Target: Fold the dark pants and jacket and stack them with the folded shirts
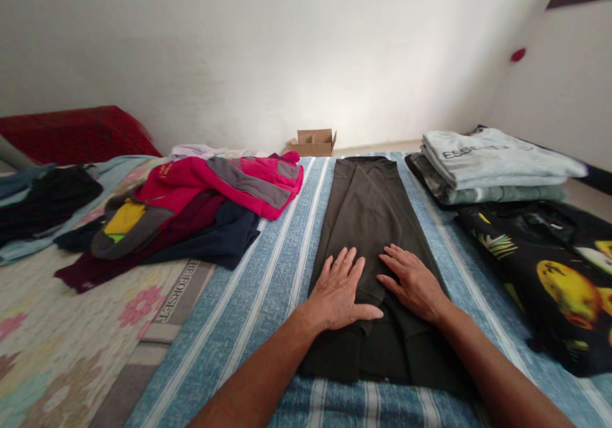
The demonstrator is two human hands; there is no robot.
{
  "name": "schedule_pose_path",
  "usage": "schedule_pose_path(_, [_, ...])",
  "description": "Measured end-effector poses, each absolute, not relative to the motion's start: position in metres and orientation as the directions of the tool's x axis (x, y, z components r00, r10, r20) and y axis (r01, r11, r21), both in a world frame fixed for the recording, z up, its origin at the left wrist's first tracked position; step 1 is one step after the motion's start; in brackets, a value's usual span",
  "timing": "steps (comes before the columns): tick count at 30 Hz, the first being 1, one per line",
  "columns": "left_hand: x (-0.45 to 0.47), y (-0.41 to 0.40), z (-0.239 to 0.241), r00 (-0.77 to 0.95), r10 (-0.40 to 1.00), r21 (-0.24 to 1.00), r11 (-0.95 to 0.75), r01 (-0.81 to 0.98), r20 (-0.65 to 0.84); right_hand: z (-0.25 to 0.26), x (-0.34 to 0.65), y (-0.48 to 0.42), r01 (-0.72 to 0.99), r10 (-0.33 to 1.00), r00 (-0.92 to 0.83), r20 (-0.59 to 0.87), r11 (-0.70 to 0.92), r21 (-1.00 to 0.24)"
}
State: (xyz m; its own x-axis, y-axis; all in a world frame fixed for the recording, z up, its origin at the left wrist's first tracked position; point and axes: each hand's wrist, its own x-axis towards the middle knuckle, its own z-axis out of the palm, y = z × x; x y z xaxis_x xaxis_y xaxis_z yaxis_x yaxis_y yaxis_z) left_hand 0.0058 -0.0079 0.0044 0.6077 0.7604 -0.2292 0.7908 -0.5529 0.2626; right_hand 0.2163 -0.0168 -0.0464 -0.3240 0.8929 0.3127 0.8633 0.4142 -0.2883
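Partly hidden: the middle of the olive-brown trousers [368,224] lies under both hands, and their near end is a dark folded mass whose layers are hard to make out.
Cut off: the black fruit-print garment [540,275] runs past the right frame edge, and the dark clothes heap [43,201] runs past the left one.
Hard to read: the lettering on the grey folded sweatshirt [492,154] is only partly legible.
Left hand [335,291]: open, palm down on the trousers, fingers spread, gripping nothing.
Right hand [414,281]: open and flat on the trousers too, fingers slightly spread, gripping nothing.
Trousers: lengthwise on the striped blue bed cover [268,300], waistband at the far end, close to the bed's far edge.
Open room: narrow strips of cover show on both sides of the trousers and in front of their near end.
Left side: the pink-and-grey jacket [224,182] sits on navy and maroon garments [210,236], just beside the trousers, with a floral quilt [62,345] nearer the camera.
Right side: the grey folded sweatshirt tops a stack beside the trousers, near the fruit-print garment.
Beyond the bed: a cardboard box [313,143] sits past the far edge, and a red pillow [76,134] lies at far left.
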Motion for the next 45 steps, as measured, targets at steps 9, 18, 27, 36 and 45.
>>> schedule_pose_path(9, [0.01, -0.005, -0.002, 0.608, 0.766, 0.259, -0.557, 0.789, -0.207, -0.044, 0.219, -0.016, 0.871, 0.901, -0.329, 0.283, 0.405, -0.277])
schedule_pose_path(18, [0.01, -0.005, -0.003, 0.611, 0.769, 0.265, -0.56, 0.785, -0.187, -0.045, 0.22, -0.016, 0.872, 0.9, -0.33, 0.284, 0.406, -0.274])
schedule_pose_path(27, [0.003, -0.007, -0.001, 0.611, 0.771, 0.279, -0.556, 0.783, -0.18, -0.048, 0.213, -0.016, 0.867, 0.892, -0.317, 0.323, 0.41, -0.281])
schedule_pose_path(36, [-0.002, -0.007, -0.002, 0.61, 0.767, 0.324, -0.536, 0.78, -0.199, -0.051, 0.209, -0.017, 0.864, 0.895, -0.291, 0.339, 0.398, -0.308])
schedule_pose_path(45, [-0.007, 0.005, 0.024, 0.537, 0.812, 0.346, -0.448, 0.824, -0.229, -0.044, 0.204, -0.016, 0.888, 0.91, -0.297, 0.288, 0.374, -0.267])
